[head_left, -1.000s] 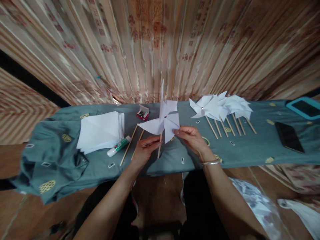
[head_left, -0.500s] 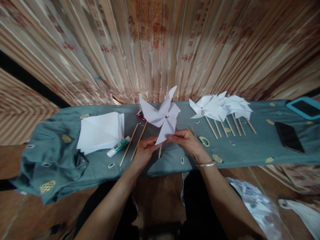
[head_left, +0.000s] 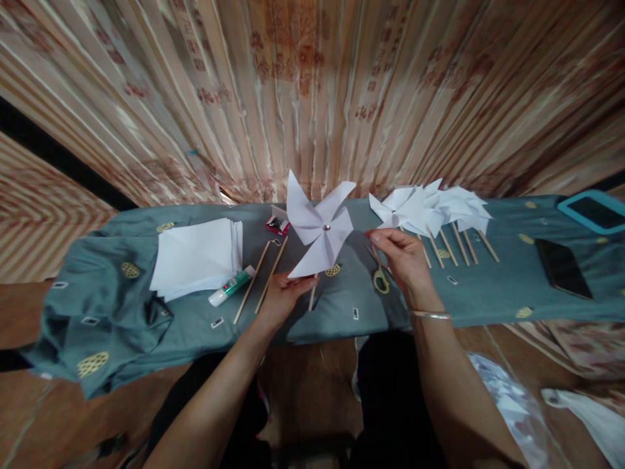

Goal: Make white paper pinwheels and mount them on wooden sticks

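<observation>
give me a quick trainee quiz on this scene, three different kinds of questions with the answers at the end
1. What does the left grip hold?
a) a glue stick
b) a white pinwheel
c) scissors

2. True or false: the red box stands open.

3. Fill the gap: the bracelet is on the wearer's ____ side.

Key: 1 b; 2 true; 3 right
</observation>
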The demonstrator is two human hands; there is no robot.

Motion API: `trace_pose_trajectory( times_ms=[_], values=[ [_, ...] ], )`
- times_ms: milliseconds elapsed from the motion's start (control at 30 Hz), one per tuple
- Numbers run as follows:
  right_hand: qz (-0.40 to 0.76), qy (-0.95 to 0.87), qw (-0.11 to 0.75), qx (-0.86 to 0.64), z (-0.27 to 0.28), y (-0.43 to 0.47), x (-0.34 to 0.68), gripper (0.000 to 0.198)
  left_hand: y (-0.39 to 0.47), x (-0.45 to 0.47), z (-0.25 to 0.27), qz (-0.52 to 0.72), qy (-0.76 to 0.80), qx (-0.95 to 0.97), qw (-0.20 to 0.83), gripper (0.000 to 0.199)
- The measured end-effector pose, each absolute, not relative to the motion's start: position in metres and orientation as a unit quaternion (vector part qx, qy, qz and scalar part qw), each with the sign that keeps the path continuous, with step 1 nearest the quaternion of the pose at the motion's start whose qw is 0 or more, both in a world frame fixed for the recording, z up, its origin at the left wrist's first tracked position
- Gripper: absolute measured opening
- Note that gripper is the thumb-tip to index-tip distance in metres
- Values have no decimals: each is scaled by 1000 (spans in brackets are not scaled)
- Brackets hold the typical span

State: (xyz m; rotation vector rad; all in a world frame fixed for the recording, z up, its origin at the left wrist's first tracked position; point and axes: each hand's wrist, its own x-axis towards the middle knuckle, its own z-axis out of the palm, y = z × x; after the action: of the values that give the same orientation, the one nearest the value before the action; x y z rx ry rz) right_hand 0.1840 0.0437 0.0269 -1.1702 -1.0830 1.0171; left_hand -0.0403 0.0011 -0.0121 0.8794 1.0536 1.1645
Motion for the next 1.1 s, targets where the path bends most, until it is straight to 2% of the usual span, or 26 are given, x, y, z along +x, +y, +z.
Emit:
trace_pose_trajectory(
  times_ms=[133,333,467,900,1100],
  values=[
    [440,-481,566,-504,16,49,177,41,-1,-38,-13,495,456,392,627,26],
    [462,-491,554,-488,14,46,166,27,0,-40,-13,486,466,403,620,21],
    [480,-489,544,-484,17,42,164,27,1,-41,-11,492,477,387,617,25],
    [563,-538,444,-443,18,26,147,30,5,-37,-10,501,466,399,611,25],
    [545,-585,391,-455,11,20,149,33,6,-35,-9,503,458,385,623,28]
  ],
)
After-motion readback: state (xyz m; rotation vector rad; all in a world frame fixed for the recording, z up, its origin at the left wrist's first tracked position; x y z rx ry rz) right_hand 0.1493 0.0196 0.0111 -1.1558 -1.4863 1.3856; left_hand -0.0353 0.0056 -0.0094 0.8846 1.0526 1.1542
